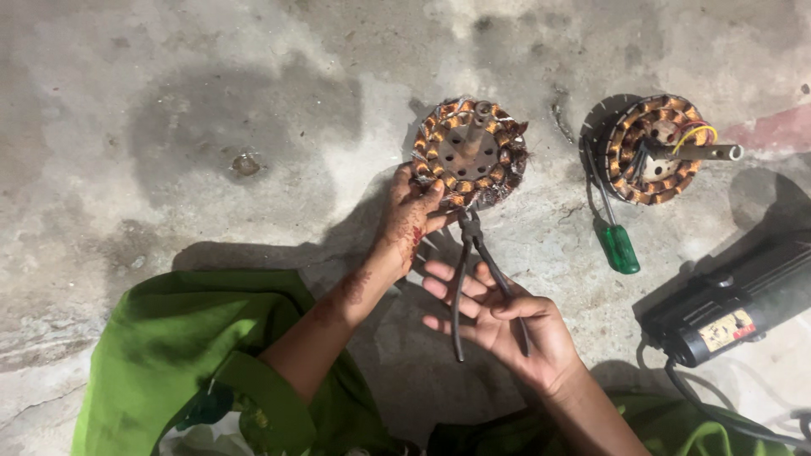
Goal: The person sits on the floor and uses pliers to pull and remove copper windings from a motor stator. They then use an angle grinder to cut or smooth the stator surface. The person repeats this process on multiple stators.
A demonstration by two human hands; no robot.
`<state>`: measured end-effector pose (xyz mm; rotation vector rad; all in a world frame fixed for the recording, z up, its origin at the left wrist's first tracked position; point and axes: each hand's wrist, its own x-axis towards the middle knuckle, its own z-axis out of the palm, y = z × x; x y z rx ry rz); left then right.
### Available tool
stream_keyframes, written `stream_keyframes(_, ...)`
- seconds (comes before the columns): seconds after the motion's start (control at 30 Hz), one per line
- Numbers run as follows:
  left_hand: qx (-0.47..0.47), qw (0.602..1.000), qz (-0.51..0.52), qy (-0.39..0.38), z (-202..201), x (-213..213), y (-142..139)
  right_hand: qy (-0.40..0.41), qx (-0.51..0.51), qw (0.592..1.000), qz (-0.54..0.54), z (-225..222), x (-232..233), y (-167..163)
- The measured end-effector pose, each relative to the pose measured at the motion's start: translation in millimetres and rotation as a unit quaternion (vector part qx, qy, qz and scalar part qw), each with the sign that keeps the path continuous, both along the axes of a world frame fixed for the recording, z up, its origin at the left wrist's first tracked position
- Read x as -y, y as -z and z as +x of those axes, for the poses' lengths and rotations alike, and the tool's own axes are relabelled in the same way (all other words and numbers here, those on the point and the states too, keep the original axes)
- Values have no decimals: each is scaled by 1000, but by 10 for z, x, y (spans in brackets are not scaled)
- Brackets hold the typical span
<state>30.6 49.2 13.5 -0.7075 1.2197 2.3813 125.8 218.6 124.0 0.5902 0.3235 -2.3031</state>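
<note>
Work surface is a stained grey concrete floor (211, 127). At upper centre of the frame lies a round motor stator with copper-coloured wire coils around a rusty perforated metal hub (470, 152), flat on the floor.

Left hand (407, 215): fingers curled over the lower-left rim of the stator, thumb pressed on the coils, steadying it. Closed on the stator edge.

Right hand (498, 317): centre of the frame, palm up, fingers loosely spread around the handles of a pair of dark metal pliers (470, 270). The handles stand apart; the pliers' nose sits at the lower edge of the stator, touching or just beside the windings. Whether the nose has hold of a wire cannot be told.

Judged step: working the copper winding at the stator's lower rim with the pliers while the other hand holds the piece down. The next move appears to call for a firm squeeze of the handles and a steady hold on the rim, since the stator rests loose on the floor.

Surroundings: a second round copper-wound stator with a metal shaft and coloured leads (657, 148) at upper right; just below it a green-handled screwdriver (615, 241); at the right edge a black power tool with cable (726, 312). All lie apart from the hands. Green sleeves (194, 355) fill the lower left. Nothing obstructs the pliers.
</note>
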Motion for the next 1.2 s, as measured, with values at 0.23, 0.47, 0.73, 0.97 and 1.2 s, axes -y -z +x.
stream_keyframes(0.23,1,1000,-16,9,-4,-7,-25,36,-28,998,-33,9,-64,55)
stream_keyframes(0.47,16,999,-28,13,-7,-1,-94,66,-3,996,-66,-54,14,166)
stream_keyframes(0.73,-24,998,-62,16,6,-15,-48,34,14,998,55,-76,-24,195)
stream_keyframes(0.97,-68,990,-122,12,94,-78,41,-11,-14,969,247,-55,79,129)
stream_keyframes(1.2,-87,981,-171,-20,175,-164,40,-102,-114,865,479,-40,184,230)
